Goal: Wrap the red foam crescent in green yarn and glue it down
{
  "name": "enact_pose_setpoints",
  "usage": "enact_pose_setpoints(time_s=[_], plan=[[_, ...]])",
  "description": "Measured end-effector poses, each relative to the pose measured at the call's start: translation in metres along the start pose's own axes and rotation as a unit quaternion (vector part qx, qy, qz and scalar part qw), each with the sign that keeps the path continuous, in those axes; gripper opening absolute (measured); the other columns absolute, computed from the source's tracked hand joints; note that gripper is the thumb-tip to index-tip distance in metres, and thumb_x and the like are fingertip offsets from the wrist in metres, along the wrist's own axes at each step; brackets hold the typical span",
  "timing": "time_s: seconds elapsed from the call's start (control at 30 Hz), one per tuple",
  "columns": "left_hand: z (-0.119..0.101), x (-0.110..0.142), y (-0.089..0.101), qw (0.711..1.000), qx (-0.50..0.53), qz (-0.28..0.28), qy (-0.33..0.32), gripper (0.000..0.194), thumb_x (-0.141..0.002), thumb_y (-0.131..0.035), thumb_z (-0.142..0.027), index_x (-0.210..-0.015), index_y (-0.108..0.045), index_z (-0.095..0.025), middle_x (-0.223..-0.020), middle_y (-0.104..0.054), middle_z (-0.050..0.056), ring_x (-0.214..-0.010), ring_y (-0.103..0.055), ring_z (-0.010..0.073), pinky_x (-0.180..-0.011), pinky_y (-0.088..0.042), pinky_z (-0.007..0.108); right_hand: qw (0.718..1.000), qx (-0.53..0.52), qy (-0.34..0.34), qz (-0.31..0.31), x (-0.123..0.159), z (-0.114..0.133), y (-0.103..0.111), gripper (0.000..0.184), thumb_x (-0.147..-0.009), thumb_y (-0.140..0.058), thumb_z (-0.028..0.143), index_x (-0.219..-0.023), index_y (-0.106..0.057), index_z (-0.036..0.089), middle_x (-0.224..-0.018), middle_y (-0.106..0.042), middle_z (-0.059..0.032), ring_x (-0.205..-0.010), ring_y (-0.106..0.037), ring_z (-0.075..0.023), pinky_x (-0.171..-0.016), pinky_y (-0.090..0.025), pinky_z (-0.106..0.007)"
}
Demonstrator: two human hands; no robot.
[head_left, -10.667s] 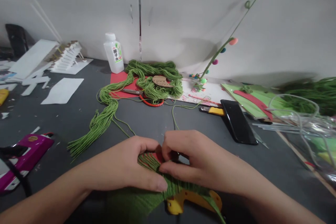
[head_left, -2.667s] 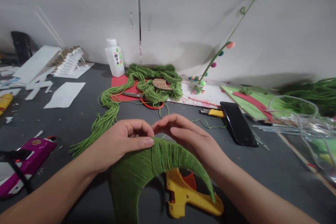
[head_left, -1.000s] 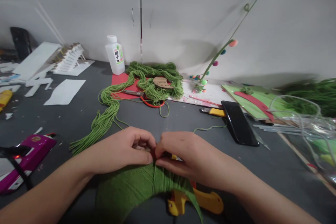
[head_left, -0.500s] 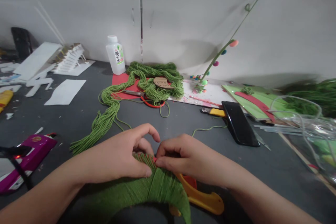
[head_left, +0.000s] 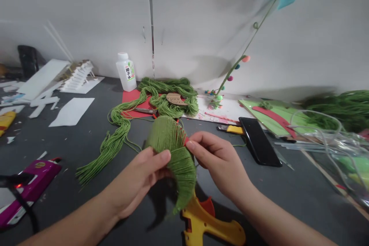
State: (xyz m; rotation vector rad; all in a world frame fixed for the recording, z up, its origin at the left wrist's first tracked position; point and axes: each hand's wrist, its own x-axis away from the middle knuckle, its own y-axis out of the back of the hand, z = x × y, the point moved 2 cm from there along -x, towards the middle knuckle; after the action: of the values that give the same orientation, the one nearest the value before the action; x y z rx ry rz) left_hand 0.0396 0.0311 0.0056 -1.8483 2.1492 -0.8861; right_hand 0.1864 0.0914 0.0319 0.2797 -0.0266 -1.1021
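Observation:
A curved, crescent-shaped piece wrapped in green yarn (head_left: pixel 183 165) is raised over the table, with bits of red showing along its edge. My left hand (head_left: pixel 147 175) grips it from the left, thumb on the front and fingers behind. On the other side my right hand (head_left: pixel 217 155) pinches its red edge between thumb and fingers. Just below, a yellow glue gun (head_left: pixel 215 226) with an orange-red trigger lies on the table. Behind the piece is a bundle of green yarn (head_left: pixel 118 123), and scissors (head_left: pixel 145 111) lie partly hidden.
A white bottle (head_left: pixel 126 75) stands near the wall. Toward the right lie a black phone (head_left: pixel 261 142), a yellow cutter knife (head_left: pixel 232 129) and clear plastic wrapping. At left are a purple device (head_left: pixel 40 180), a paper sheet (head_left: pixel 72 111) and white model parts (head_left: pixel 46 75).
The yarn-wrapped piece has been lifted and turned more upright. My left hand has moved lower on it, the right still pinches the red edge. More of the glue gun shows.

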Motion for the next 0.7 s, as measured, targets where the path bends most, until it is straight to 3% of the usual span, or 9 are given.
enact_pose_setpoints(time_s=[0.17,0.33,0.43,0.53,0.7], plan=[[-0.001,-0.001,0.006,0.993,-0.055,-0.080,-0.062,0.021,-0.071,-0.072,-0.023,-0.092,-0.070,-0.019,-0.084,-0.072,0.003,-0.071,-0.063,0.0166,-0.065,-0.048,0.026,0.997,0.057,0.030,0.031,0.004,0.006,-0.001,0.022,-0.085,-0.052,0.028,-0.066,-0.056,0.017,-0.058,-0.050,0.0033,-0.054,-0.045,-0.0089,-0.052,-0.036,-0.020],[-0.009,0.003,0.011,0.993,-0.080,-0.067,-0.053,0.018,-0.074,-0.070,-0.025,-0.092,-0.071,-0.022,-0.084,-0.072,0.001,-0.079,-0.064,0.0177,-0.078,-0.048,0.029,0.982,0.128,0.040,0.131,0.001,0.013,0.011,0.013,-0.081,-0.060,0.027,-0.074,-0.063,0.016,-0.064,-0.056,0.0025,-0.057,-0.046,-0.0088,-0.052,-0.035,-0.019],[-0.010,0.002,0.009,0.994,-0.081,-0.055,-0.038,0.020,-0.074,-0.070,-0.025,-0.093,-0.070,-0.023,-0.084,-0.071,0.001,-0.077,-0.062,0.0165,-0.075,-0.048,0.028,0.973,0.150,0.072,0.159,0.001,0.017,0.018,0.007,-0.080,-0.061,0.020,-0.075,-0.065,0.016,-0.067,-0.057,0.0023,-0.061,-0.048,-0.0088,-0.056,-0.037,-0.019],[-0.011,0.001,0.008,0.994,-0.087,-0.058,-0.035,0.020,-0.071,-0.072,-0.028,-0.089,-0.070,-0.020,-0.075,-0.068,0.000,-0.064,-0.057,0.0123,-0.062,-0.046,0.023,0.974,0.126,0.072,0.174,0.001,0.018,0.021,0.012,-0.082,-0.059,0.021,-0.074,-0.066,0.015,-0.065,-0.054,0.0022,-0.060,-0.048,-0.0087,-0.055,-0.037,-0.020],[-0.012,0.001,0.011,0.990,-0.118,-0.075,0.002,0.025,-0.063,-0.077,-0.037,-0.075,-0.068,-0.016,-0.061,-0.058,-0.002,-0.049,-0.043,0.0063,-0.045,-0.035,0.017,0.980,0.007,-0.004,0.200,0.001,0.011,0.019,0.015,-0.082,-0.059,0.028,-0.077,-0.065,0.015,-0.067,-0.055,0.0015,-0.060,-0.047,-0.0089,-0.056,-0.038,-0.020]])
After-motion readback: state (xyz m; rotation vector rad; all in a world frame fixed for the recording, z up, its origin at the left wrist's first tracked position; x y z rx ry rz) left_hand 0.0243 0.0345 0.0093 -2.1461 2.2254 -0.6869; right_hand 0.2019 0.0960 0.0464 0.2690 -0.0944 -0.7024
